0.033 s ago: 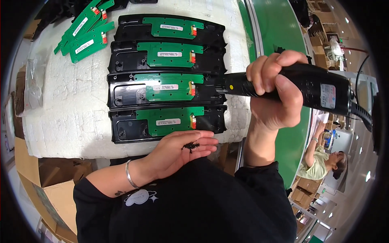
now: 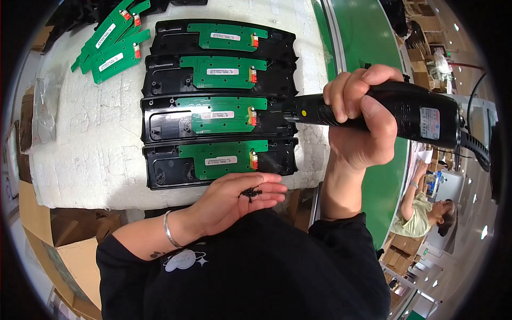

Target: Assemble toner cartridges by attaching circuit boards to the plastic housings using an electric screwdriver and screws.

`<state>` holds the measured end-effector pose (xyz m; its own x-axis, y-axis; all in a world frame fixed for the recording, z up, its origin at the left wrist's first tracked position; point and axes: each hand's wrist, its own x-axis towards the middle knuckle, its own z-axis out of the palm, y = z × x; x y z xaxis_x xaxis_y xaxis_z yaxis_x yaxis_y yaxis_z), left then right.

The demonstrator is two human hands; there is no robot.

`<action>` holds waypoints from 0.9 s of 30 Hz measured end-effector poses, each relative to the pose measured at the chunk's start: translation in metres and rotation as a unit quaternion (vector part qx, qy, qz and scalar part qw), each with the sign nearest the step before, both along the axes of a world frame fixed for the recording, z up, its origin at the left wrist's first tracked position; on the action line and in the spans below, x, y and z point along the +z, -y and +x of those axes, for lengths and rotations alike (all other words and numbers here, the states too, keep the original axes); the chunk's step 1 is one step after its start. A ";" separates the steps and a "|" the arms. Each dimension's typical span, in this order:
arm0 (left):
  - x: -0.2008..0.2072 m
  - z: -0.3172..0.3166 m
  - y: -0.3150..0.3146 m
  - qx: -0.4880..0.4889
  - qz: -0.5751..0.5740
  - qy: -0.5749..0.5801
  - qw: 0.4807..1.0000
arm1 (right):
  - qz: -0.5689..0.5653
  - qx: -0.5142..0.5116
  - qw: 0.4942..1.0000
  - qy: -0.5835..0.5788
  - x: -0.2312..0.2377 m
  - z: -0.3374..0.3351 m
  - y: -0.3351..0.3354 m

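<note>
My left hand (image 2: pixel 226 205) is turned palm up, fingers stretched out, cradling a small heap of black screws (image 2: pixel 249 193). It sits at the near edge of the closest black plastic housing (image 2: pixel 169 166). Wrapped round a black electric screwdriver (image 2: pixel 410 109) is my right hand (image 2: pixel 362 114). The driver lies almost level, its front end pointing left over the right end of the second-nearest housing (image 2: pixel 165 121); its tip is hard to make out. On that housing lies a green circuit board (image 2: pixel 221 114) with a white label and a red-and-white connector. The nearest housing carries a similar board (image 2: pixel 216 161).
Further housings with boards (image 2: pixel 160 72) continue the column away from me on a white foam surface (image 2: pixel 90 138). Loose green boards (image 2: pixel 114 61) overlap at the far left. A green conveyor belt (image 2: pixel 368 32) runs along the right, with a person (image 2: pixel 418 213) beyond. Cardboard boxes (image 2: pixel 80 261) stand at lower left.
</note>
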<state>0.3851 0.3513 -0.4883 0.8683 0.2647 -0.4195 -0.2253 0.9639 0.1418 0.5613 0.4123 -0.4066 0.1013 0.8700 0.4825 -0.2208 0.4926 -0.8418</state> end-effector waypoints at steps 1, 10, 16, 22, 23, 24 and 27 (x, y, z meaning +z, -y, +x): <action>0.002 -0.001 -0.003 -0.008 0.016 0.011 1.000 | 0.002 -0.008 1.000 0.004 0.000 0.001 -0.002; 0.016 -0.012 -0.015 -0.020 0.127 0.011 0.992 | -0.012 -0.013 1.000 -0.021 -0.006 -0.001 -0.016; 0.011 -0.013 -0.019 0.006 0.148 -0.045 0.988 | -0.039 -0.013 0.999 -0.012 -0.003 -0.002 -0.020; 0.009 -0.014 -0.021 0.056 0.115 -0.056 0.990 | -0.079 -0.031 0.994 0.073 -0.003 -0.005 -0.028; 0.008 -0.015 -0.021 0.066 0.117 -0.047 0.990 | -0.080 -0.030 0.994 0.072 -0.003 -0.006 -0.028; 0.008 -0.016 -0.021 0.066 0.116 -0.048 0.990 | -0.081 -0.021 0.994 0.075 -0.002 -0.006 -0.029; 0.006 -0.017 -0.020 0.062 0.100 -0.015 0.993 | -0.084 -0.007 0.993 0.079 -0.003 -0.006 -0.031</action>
